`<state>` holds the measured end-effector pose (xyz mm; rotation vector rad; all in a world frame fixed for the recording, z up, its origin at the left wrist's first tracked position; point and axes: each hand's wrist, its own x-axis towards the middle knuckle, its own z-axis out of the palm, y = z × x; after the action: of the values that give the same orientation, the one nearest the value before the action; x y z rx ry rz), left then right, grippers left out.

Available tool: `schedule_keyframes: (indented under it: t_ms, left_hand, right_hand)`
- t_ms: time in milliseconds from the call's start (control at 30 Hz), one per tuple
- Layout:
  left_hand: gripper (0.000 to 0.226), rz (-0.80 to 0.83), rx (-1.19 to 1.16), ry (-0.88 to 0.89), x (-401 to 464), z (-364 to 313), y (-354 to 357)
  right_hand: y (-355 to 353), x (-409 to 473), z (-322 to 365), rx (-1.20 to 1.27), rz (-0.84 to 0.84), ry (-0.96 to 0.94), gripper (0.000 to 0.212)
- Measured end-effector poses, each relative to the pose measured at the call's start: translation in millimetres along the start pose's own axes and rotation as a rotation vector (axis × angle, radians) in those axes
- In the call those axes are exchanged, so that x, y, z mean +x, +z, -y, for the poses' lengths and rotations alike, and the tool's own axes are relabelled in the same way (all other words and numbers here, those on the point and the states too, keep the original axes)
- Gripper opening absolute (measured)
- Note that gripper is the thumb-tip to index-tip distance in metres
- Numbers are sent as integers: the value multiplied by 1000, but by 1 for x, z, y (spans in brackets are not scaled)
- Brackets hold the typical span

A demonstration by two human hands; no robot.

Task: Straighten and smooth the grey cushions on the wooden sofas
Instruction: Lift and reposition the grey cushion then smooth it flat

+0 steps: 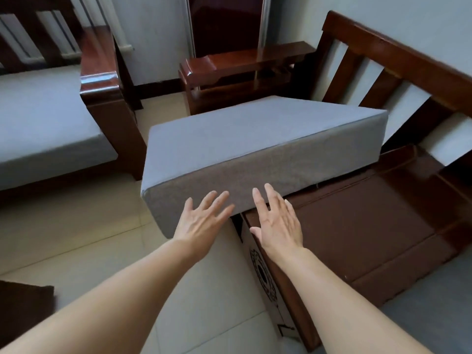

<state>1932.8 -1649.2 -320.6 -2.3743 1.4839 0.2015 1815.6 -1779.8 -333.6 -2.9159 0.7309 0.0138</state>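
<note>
Pale tiled floor [76, 241], white walls [153, 34]; dark glossy panel [224, 21] behind, possibly door.

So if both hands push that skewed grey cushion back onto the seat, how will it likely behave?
The grey cushion keeps sharp edges while overhanging the wooden seat, so it is probably stiff foam that slides as one block. The polished wood may let it slip easily. With the left hand and right hand flat on one face, it could pivot.

Home living room, 2 dark wooden sofas [398, 200] with grey cushions [229, 139], tiled floor [76, 238], plain walls
</note>
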Motion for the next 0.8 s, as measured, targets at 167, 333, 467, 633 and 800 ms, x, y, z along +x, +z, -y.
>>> schedule_keyframes:
  t_ms: [167, 333, 467, 633, 800]
  left_hand:
    - [95, -49, -73, -16, 15, 8, -3]
    - [88, -62, -143, -36, 17, 35, -8]
    - [90, -81, -167, -56, 16, 69, -13]
    - [88, -91, -191, -63, 40, 96, -12]
    - [78, -106, -286, -58, 91, 82, -11]
  right_hand:
    - [5, 12, 12, -17, -26, 13, 79]
    - [-4, 23, 30, -27, 20, 25, 73]
    - [-17, 43, 47, -63, 17, 74, 74]
    - [-21, 88, 46, -116, 3, 169, 81]
    - [-4, 133, 27, -149, 0, 116, 82]
